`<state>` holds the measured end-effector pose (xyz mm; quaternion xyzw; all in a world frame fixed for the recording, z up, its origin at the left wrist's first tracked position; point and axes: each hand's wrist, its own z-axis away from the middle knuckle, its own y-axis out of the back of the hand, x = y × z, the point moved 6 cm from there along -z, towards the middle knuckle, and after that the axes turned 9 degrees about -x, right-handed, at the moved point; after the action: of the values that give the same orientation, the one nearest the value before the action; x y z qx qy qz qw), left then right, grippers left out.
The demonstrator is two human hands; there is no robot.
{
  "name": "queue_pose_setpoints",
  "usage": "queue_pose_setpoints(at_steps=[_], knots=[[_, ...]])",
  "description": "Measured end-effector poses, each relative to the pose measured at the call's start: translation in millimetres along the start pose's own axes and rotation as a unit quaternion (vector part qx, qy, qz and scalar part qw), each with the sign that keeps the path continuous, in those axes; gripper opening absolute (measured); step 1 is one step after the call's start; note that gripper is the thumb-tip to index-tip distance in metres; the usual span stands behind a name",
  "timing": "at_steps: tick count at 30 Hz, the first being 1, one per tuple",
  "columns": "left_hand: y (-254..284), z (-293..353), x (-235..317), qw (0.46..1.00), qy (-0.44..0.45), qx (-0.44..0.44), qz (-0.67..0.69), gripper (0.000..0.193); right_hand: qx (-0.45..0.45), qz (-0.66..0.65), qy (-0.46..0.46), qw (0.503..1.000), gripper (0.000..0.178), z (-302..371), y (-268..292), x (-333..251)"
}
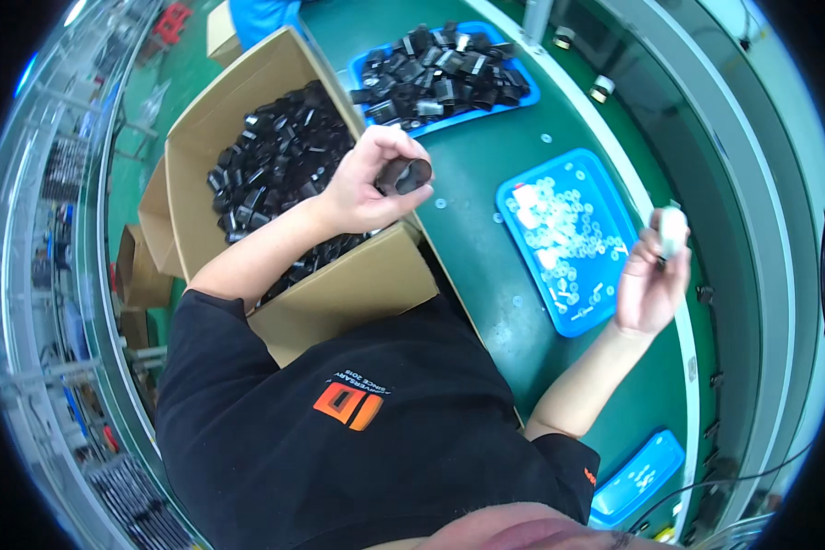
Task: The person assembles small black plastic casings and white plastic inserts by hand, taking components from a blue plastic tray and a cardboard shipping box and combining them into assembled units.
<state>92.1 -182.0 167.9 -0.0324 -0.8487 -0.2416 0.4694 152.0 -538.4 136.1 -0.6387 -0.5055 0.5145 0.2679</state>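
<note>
My left hand (368,188), above the edge of the cardboard box (335,316), grips a short dark hollow sleeve (407,177) with its open end showing. Off to the right, my right hand (649,291) is raised past the blue tray of rings (573,323). Between its fingertips sits a small pale, whitish-green piece (673,229), too blurred to name. Many small clear rings (577,220) lie loose in that tray. The box is heaped with shiny black parts (280,151), which look like the sleeve in my left hand.
At the far side of the green table (481,229), another blue tray (522,101) is piled with black parts. A smaller blue tray (628,500) with a few pale pieces stands at lower right. A conveyor (651,147) with black pieces runs along the right. Several stray rings dot the table.
</note>
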Motion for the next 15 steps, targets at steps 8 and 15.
queue_pose_setpoints(at_steps=[8, 15], knots=[[-77.3, -93.5, 23.7, 0.963, -0.196, -0.167, 0.077, 0.053, -0.031, 0.37, -0.005, 0.929, 0.034, 27.2, -70.9, 12.2], [-111.4, -115.7, 18.2, 0.954, -0.182, -0.178, -0.16, 0.053, -0.036, 0.642, 0.041, 0.765, 0.025, 23.9, -87.2, 1.6]])
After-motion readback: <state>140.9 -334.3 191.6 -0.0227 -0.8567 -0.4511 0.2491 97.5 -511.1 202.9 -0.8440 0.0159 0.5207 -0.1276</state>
